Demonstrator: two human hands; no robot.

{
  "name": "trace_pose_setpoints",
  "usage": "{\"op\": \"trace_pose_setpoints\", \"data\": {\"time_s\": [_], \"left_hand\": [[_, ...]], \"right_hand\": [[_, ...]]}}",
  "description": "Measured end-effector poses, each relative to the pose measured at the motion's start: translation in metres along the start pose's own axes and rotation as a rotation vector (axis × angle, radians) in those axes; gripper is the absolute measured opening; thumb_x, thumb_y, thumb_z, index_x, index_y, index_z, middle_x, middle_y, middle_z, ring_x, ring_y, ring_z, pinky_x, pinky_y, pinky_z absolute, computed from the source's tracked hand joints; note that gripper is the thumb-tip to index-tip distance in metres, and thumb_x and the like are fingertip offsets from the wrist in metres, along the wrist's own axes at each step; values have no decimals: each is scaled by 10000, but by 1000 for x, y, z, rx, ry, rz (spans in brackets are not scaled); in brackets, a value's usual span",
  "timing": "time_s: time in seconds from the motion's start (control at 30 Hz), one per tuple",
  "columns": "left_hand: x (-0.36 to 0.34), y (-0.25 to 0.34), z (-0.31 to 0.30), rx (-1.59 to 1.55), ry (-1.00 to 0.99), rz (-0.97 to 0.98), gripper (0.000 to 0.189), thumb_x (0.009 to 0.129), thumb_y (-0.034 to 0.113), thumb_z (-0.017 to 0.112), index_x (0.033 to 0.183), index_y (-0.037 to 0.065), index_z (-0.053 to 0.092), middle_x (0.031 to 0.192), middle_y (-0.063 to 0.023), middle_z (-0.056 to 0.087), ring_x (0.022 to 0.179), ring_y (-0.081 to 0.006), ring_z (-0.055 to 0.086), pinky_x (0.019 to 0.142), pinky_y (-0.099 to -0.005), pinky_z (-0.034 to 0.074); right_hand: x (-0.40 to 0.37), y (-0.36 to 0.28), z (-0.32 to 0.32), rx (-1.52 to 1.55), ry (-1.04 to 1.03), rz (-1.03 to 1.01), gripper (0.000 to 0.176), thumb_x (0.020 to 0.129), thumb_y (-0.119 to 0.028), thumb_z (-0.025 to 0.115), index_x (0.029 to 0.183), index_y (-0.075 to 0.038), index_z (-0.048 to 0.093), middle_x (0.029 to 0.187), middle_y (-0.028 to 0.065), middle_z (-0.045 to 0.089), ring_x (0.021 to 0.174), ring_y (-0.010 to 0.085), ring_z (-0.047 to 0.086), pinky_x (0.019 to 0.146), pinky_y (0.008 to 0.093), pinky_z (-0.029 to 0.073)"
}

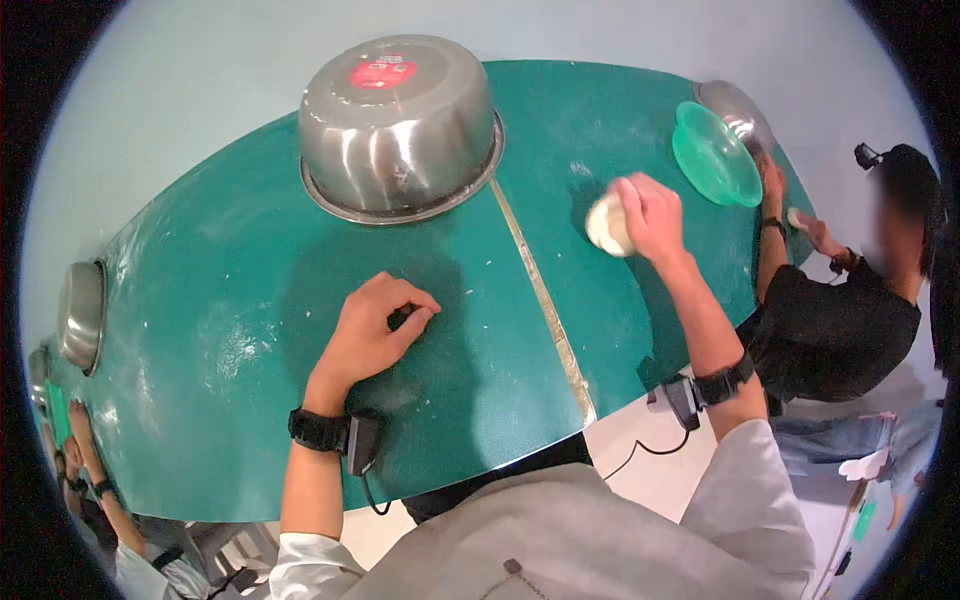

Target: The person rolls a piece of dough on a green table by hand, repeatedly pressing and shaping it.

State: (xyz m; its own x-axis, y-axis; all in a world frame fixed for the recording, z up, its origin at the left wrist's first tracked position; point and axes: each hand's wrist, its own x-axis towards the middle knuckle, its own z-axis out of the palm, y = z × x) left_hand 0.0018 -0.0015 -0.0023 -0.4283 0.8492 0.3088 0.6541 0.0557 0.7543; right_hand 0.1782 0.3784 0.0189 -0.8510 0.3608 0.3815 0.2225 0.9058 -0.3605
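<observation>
A large steel basin (400, 165) is standing inverted on the green table (200, 450), its base bearing a red label (383, 71). A pale strip (540, 290) is crossing the tabletop. A smaller steel bowl (82, 315) is sitting near the left edge. At far right, a translucent green bowl (715, 155) is resting just beside another steel bowl (738, 112).

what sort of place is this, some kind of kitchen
Probably a shared food-preparation or training room, though not certainly a kitchen. The right hand holds a pale dough-like lump, an upturned steel bowl rests on the green table, and a person in black is there too.
</observation>
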Motion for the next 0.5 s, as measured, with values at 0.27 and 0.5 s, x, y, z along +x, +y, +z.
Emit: {"op": "trace_pose_setpoints", "data": {"time_s": [0.27, 0.5], "left_hand": [[2, 0, 0, 33, -54, -1, 70, 872, 74, 733, 940, 79, 743, 900, -67, 724, 835, -266, 621, 750, -376, 500], [4, 1, 0, -1, -48, -43, 68, 861, 58, 731, 927, 74, 736, 890, -70, 720, 823, -272, 616, 752, -375, 492]], "right_hand": [[-22, -20, -3, 171, 18, -391, 330, 995, -347, 563, 1088, -65, 707, 1076, 131, 703, 990, 385, 677, 925, 469, 534], [4, -74, 32, -58, -96, -507, 455, 965, -313, 618, 581, -70, 590, 629, 98, 634, 603, 353, 636, 538, 457, 481]]}}
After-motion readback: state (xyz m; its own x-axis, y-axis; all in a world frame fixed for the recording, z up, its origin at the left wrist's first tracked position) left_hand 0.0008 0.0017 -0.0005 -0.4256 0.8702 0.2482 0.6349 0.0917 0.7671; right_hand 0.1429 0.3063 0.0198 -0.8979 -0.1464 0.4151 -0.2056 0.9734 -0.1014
